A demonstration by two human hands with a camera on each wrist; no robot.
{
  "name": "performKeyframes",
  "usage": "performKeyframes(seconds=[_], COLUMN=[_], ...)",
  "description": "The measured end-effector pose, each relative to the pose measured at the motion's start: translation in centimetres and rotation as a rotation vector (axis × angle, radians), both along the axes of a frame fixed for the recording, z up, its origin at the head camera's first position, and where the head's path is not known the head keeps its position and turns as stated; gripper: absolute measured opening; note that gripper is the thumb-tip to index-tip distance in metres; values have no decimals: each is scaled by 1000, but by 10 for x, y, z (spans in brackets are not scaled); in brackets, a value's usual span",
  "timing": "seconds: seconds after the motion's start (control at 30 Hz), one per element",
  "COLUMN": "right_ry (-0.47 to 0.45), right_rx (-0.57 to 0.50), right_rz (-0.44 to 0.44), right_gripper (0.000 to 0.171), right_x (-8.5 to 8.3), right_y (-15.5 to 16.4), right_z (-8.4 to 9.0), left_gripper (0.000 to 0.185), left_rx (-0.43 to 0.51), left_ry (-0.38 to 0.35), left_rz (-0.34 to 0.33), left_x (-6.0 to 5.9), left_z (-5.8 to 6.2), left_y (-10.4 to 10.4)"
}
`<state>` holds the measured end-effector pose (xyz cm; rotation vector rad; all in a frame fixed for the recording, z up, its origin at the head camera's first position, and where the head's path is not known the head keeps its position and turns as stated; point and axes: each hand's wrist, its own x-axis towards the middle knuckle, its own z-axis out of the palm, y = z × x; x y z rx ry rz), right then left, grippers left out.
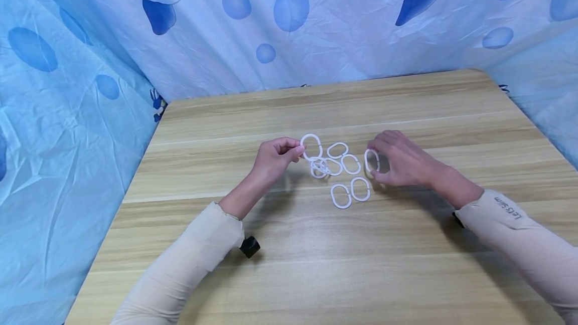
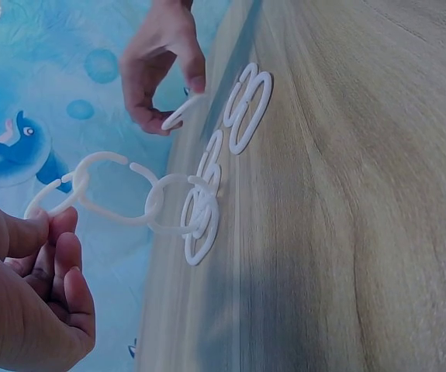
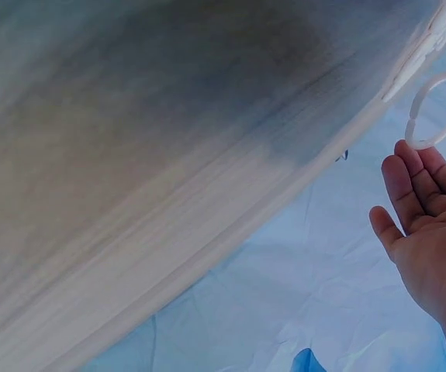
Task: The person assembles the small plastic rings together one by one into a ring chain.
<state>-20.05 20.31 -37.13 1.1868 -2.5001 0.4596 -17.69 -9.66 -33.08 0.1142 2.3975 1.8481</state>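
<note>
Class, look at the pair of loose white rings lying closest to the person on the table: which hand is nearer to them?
Right. The right hand is just beyond the ring pair; the left hand is farther off, across the ring pile.

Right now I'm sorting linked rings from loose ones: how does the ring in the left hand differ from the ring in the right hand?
The left hand's ring is linked into a chain that runs down to the table; the right hand's ring looks single, joined to nothing. The left hand's ring is lifted off the table; the right hand's ring stands on edge at the surface. Both are white plastic ovals, each pinched by fingers.
</note>
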Motion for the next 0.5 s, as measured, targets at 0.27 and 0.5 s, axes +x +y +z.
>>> performKeyframes(seconds=[0.27,0.5], right_ry=[-96,-223], right_rx=[-88,-261], right_rz=[-43,-58], right_gripper=[46,45], right_x=[2,1], right_y=[-5,-11], right_z=[10,23], left_gripper=[12,15], left_rx=[-4,28], left_ry=[-1,6], left_rz=[4,-5], left_x=[0,1], left_z=[-1,0], left_y=[3,6])
